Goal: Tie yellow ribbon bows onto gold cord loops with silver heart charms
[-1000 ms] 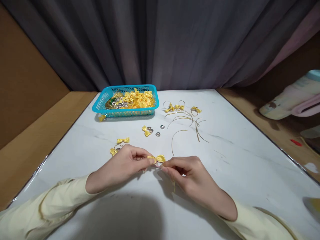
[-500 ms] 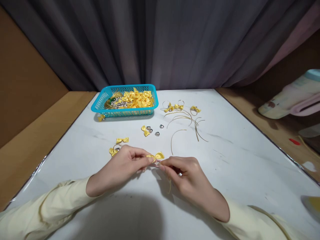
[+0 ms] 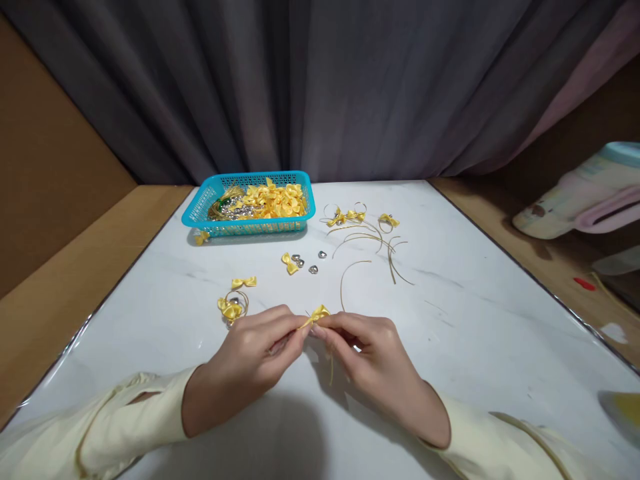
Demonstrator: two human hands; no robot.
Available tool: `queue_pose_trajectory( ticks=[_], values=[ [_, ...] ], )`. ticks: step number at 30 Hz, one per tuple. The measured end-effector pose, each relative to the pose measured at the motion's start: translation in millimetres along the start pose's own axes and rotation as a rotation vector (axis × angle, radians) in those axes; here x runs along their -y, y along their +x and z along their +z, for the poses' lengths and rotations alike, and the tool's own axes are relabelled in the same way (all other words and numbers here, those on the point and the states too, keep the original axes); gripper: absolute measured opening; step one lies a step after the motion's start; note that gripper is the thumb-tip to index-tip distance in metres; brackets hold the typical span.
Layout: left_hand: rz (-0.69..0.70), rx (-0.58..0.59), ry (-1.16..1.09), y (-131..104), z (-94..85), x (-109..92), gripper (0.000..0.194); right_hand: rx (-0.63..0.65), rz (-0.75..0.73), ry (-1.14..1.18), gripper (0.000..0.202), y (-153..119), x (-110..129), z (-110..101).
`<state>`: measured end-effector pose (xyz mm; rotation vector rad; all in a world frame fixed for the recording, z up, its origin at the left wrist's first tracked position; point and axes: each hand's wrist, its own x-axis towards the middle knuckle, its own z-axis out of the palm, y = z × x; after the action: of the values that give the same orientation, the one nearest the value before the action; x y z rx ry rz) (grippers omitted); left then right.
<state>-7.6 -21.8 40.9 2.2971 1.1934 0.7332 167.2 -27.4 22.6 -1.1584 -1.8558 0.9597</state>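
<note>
My left hand (image 3: 250,347) is closed in a pinch at the near edge of a yellow satin ribbon bow (image 3: 319,312). Close against it, my right hand (image 3: 375,350) has thumb and forefinger pressed together just under the bow. A thin gold cord (image 3: 331,370) dangles below the right fingertips. The fingers cover the spot where cord and bow meet. To the left of my left hand, a yellow bow with a cord ring (image 3: 231,309) lies on the table, and a loose yellow bow (image 3: 243,282) is behind it.
A blue basket (image 3: 250,232) at the back left holds yellow bows, silver pieces and gold cords. Several silver heart-shaped beads (image 3: 313,269) lie mid-table beside a bow (image 3: 289,263). Loose cords (image 3: 357,237) and ringed bows (image 3: 356,215) lie behind right. A tumbler (image 3: 575,193) is far right.
My left hand has shifted slightly right and turned, its fingers now closer to my right fingertips. The held bow has tilted, and the ringed bow on the left is more exposed.
</note>
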Motion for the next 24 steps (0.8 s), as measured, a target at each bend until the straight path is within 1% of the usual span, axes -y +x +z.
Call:
queue_pose_trajectory(
  ticks=[3,6,11,12,14,16,17,19,21,24],
  values=[
    [0.068,-0.044,0.022,-1.0,-4.1,-2.6,0.023,0.034,-0.017,-0.003,0.018,0.4,-1.6,-2.5],
    [0.117,-0.051,0.055,-3.7,-5.3,-3.0,0.024,0.053,-0.062,-0.015,0.020,-1.3,-3.2,-1.6],
    [0.228,0.001,0.188,-10.8,0.5,0.0,0.025,0.031,-0.103,-0.023,0.025,-2.6,-2.7,0.6],
    [0.243,0.017,0.194,-10.9,0.6,0.8,0.026,0.047,-0.107,-0.026,0.026,-1.1,-2.4,-1.9],
    [0.230,0.055,0.137,-7.9,-2.3,2.6,0.026,0.130,-0.096,-0.034,0.027,4.3,-2.1,-11.7],
    [0.168,0.131,0.013,-1.0,-8.8,4.7,0.024,0.235,-0.028,-0.036,0.024,11.7,-2.4,-25.1],
    [0.124,0.191,-0.045,3.4,-12.8,5.7,0.024,0.244,0.027,-0.021,0.024,15.2,-2.7,-31.3],
    [0.079,0.339,-0.145,11.6,-19.7,7.5,0.023,0.264,0.090,0.125,0.029,20.1,-3.4,-39.0],
    [0.076,0.448,-0.229,17.0,-23.1,8.9,0.022,0.351,0.125,0.356,0.031,20.7,-3.8,-38.6],
    [0.082,0.539,-0.341,18.4,-20.9,10.8,0.023,0.506,0.214,0.618,0.032,16.0,-3.3,-28.4]
  ],
)
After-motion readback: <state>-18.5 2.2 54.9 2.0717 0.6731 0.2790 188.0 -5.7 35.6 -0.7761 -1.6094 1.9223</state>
